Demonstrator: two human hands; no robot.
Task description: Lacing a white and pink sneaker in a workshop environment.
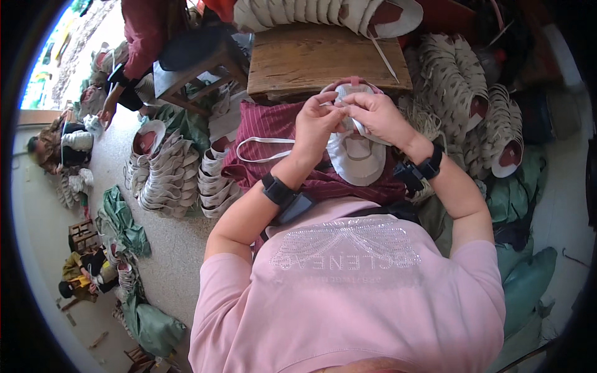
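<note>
A white shoe (357, 165) rests on the dark red striped cloth over my lap, its toe toward me and its pinkish heel opening away. Over its tongue and eyelets, the fingertips of my left hand (316, 123) and my right hand (382, 118) meet in a pinch. A thin white strand, seemingly the shoelace, is between them, mostly hidden by the fingers. One loop of white shoelace (264, 138) lies on the striped cloth (264, 121) left of my left hand. Both wrists wear dark bands.
Beyond my lap stands a wooden bench (311, 59) bearing a row of nested pale shoes (298, 13). Shoe stacks (165, 177) fill the left floor and more shoes (451, 81) lean at right. A co-worker's sleeve (146, 34) shows near a stool (196, 71). Green sacks (155, 326) lie around.
</note>
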